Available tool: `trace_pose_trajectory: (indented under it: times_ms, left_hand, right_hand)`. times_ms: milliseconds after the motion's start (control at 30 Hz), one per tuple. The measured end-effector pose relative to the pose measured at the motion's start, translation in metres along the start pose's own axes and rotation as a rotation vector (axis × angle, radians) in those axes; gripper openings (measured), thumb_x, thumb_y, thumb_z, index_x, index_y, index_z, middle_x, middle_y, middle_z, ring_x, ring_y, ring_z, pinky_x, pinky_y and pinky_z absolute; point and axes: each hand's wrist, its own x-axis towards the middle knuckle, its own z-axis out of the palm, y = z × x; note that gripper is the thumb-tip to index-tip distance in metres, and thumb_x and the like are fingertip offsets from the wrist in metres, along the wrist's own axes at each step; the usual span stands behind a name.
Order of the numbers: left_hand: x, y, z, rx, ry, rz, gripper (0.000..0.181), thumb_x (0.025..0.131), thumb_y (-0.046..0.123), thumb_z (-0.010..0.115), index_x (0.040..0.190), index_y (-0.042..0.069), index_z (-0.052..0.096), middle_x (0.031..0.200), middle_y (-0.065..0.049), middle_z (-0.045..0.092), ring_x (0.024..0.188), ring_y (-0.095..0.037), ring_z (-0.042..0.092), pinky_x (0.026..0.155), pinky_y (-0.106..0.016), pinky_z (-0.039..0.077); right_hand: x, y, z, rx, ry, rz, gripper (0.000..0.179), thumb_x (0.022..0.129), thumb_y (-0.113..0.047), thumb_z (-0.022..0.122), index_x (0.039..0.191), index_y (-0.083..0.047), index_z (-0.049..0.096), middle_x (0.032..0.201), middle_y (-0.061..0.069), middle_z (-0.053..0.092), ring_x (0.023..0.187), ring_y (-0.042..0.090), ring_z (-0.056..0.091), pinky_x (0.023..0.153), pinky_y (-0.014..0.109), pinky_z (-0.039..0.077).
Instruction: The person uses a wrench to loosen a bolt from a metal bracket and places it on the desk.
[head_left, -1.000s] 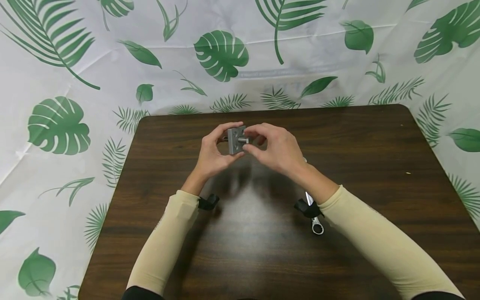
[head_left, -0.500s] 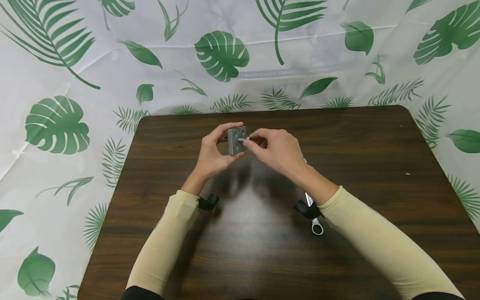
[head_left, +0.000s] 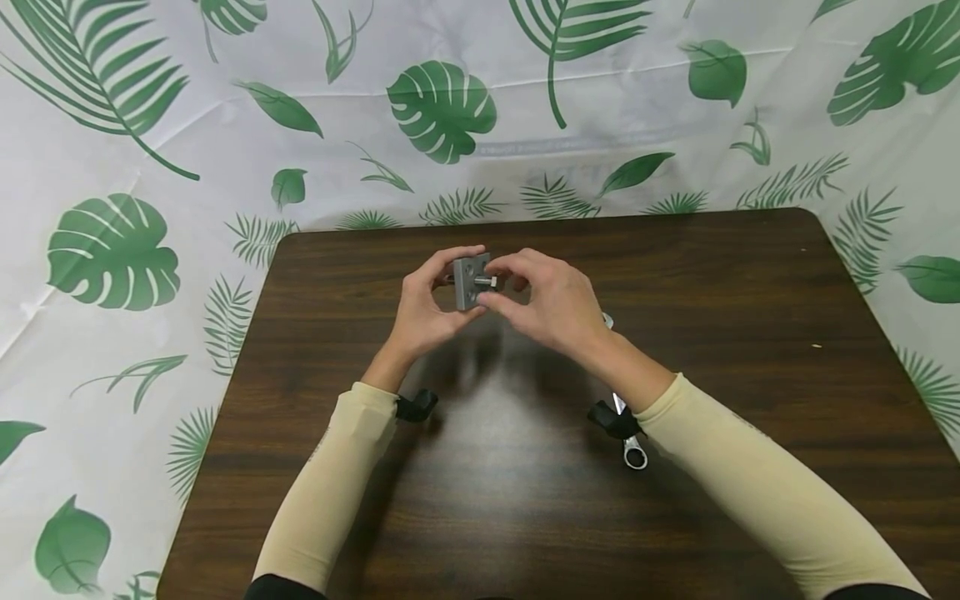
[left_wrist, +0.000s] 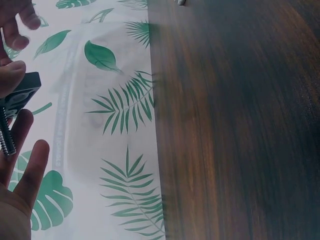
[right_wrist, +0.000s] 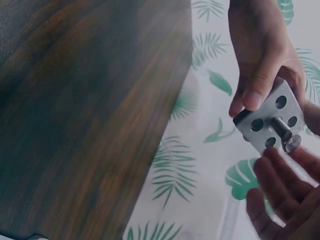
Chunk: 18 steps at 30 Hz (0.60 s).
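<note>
In the head view, my left hand [head_left: 426, 310] holds a grey square metal plate [head_left: 462, 285] on edge between thumb and fingers, above the far part of the table. A bolt [head_left: 484, 282] passes through the plate's middle, its head facing right. The right wrist view shows the plate [right_wrist: 267, 116] with several holes around the bolt [right_wrist: 281, 129]. On the other side, the bolt's threaded end [left_wrist: 6, 136] sticks out in the left wrist view. My right hand [head_left: 553, 298] is at the bolt head, thumb and fingers spread around it without pinching it.
A silver wrench [head_left: 634, 454] lies on the dark wooden table [head_left: 495, 500], partly hidden under my right wrist. A tiny pale scrap [head_left: 816, 346] lies at the right. Behind the table hangs a white leaf-print cloth [head_left: 525, 150].
Half a second ago my right fingers pinched the bolt head; now they are spread apart around it, as they were one second ago. The left hand and plate stay almost in place.
</note>
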Motion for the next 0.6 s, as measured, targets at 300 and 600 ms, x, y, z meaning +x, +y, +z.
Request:
trace_pose_trajectory:
  times_ms: [300,600]
  left_hand:
    - [0.0016,0.0026,0.0004,0.011,0.005,0.0,0.066,0.065,-0.017,0.081,0.126,-0.007,0.057,0.121,-0.022,0.063,0.094,-0.03,0.066,0.074,-0.049,0.05]
    - [0.0006,0.0012,-0.0007,0.017,0.006,-0.004,0.064,0.067,-0.015,0.081,0.126,-0.007,0.057,0.124,-0.022,0.062,0.097,-0.029,0.066,0.074,-0.047,0.05]
  right_hand:
    - [0.0007,-0.0018,-0.0018,-0.045,-0.086,0.208,0.047,0.098,-0.057,0.047,0.098,-0.019,0.076,0.064,-0.007,0.06,0.059,0.013,0.053,0.053,0.036,0.039]
    - [0.0007,-0.0017,-0.0015,-0.009,-0.051,0.097,0.026,0.09,-0.032,0.071,0.112,-0.018,0.072,0.085,-0.007,0.07,0.072,0.01,0.063,0.063,0.035,0.047]
